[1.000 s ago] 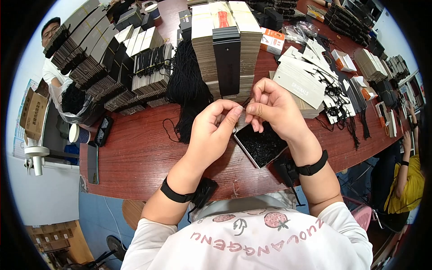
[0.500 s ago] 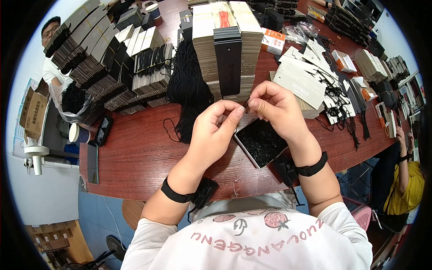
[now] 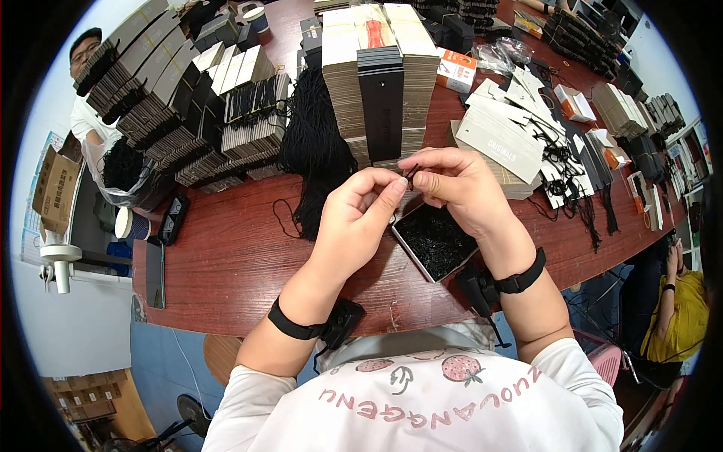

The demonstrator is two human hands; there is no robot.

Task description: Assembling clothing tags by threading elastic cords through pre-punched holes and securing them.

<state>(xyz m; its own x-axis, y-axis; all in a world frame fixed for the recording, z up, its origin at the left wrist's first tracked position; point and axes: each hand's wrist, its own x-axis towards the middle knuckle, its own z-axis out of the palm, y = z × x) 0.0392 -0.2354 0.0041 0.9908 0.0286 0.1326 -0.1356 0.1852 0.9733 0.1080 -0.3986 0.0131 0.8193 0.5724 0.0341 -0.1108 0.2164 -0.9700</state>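
My left hand and my right hand meet above the table, both closed in a pinch with their fingertips almost touching. A thin black piece shows at the right fingertips. It is too small to name, and what the left fingertips hold is mostly hidden. Under my right hand lies a shallow light-rimmed tray of tiny shiny black pieces. Just beyond the hands, a black tag with a hole leans upright against tall stacks of cards.
Left of the stacks hangs a bundle of black cords, near banded tag stacks. White tags and tangled cords spread to the right. A phone lies at the table's left edge. Other people sit at far left and right.
My right hand has shifted slightly left, its fingers turned more toward the left fingertips, and the thin black piece shows more clearly. My left hand has hardly moved.
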